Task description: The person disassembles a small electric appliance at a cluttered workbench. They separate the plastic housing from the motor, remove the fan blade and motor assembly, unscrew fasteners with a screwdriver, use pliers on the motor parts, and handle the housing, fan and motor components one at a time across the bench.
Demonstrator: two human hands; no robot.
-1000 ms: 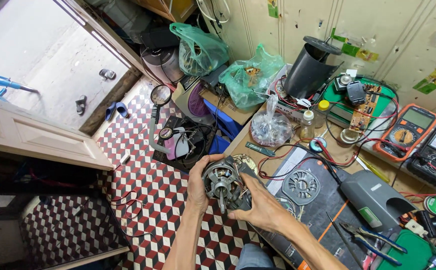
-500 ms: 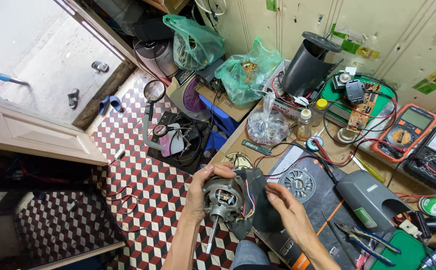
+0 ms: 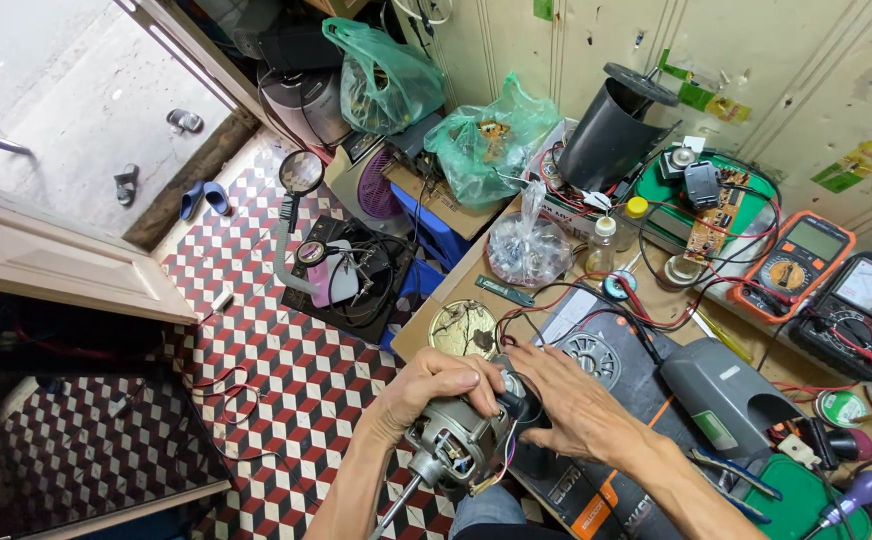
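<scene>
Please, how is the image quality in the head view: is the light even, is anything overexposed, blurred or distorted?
Head view: daylight overexposes the pavement outside at top left, while the corner under the door is nearly black; the hands, left and right, and the electric motor are evenly lit and fairly sharp; the wide lens bends the wall at the edges.

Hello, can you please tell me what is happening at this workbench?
A person holds a small electric motor over the edge of a cluttered workbench. The left hand grips the motor body from above; the right hand touches its top end, by the wires. The shaft points down toward the chequered floor. Two multimeters and a grey plastic housing lie nearby.
</scene>
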